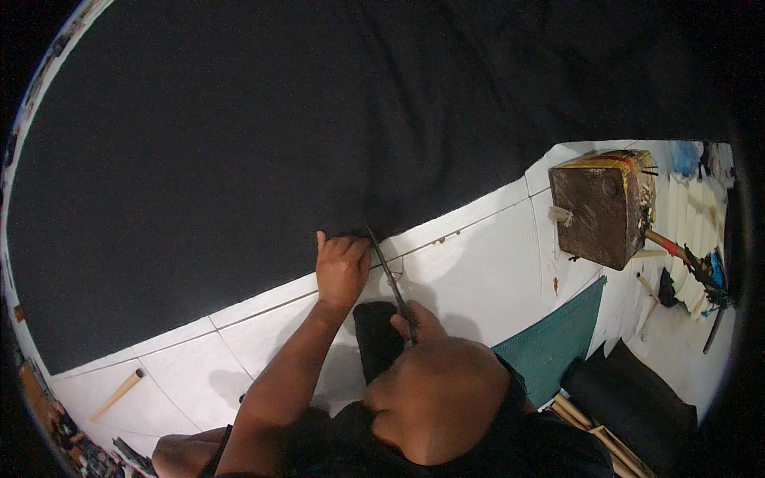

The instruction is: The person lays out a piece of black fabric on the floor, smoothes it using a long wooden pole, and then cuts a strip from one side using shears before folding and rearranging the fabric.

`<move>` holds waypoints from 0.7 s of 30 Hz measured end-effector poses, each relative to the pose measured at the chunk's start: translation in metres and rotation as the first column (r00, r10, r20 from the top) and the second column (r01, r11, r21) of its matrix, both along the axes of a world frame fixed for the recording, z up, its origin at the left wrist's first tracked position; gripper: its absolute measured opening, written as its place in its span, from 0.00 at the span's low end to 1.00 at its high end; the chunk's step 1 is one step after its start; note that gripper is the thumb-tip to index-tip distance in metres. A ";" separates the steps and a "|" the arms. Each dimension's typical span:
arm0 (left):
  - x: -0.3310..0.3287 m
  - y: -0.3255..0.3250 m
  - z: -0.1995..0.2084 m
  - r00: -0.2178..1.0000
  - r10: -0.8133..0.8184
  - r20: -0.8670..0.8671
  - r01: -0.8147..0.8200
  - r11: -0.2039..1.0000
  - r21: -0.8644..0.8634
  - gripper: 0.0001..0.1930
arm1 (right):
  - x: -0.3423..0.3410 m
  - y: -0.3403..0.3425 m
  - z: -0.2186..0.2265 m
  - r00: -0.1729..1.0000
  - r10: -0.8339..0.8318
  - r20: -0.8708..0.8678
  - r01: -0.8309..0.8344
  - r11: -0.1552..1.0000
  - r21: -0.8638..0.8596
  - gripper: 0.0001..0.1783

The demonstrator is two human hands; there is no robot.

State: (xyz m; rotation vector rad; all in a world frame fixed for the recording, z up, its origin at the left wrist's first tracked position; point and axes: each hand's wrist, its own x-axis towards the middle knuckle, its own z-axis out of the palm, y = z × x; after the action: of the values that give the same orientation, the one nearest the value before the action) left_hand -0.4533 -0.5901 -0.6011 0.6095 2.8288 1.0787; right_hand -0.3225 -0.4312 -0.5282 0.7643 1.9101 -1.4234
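A broad sheet of black cloth (223, 175) is spread over white tiles, its near edge slanting up toward the right. My left hand (343, 267) rests at that edge with its fingers curled onto the cloth and one finger stretched out. Just to its right, my right hand (422, 320) is closed around a long, narrow, dark cutting blade (384, 261). The blade points away from me, and its tip meets the cloth edge beside my left fingers. Whether it is a knife or shears seen edge-on I cannot tell. My right forearm is mostly hidden.
A smaller black piece (378, 334) lies between my arms. To the right stands a worn brown box (594, 211), with a green mat (558, 338) nearer to me. Black rolled material (629, 386) and wooden sticks (602, 438) lie lower right. Another stick (118, 394) rests at lower left.
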 end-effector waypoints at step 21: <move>-0.002 -0.005 -0.001 0.998 -0.061 0.012 0.061 0.996 -0.067 0.09 | -0.020 -0.008 -0.015 0.999 -0.043 0.014 0.043 0.999 -0.015 0.21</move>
State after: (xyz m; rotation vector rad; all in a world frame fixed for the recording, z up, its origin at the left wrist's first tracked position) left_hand -0.4553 -0.5951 -0.6020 0.6779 2.8051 0.9691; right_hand -0.3428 -0.4395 -0.5427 0.8105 1.8807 -1.4532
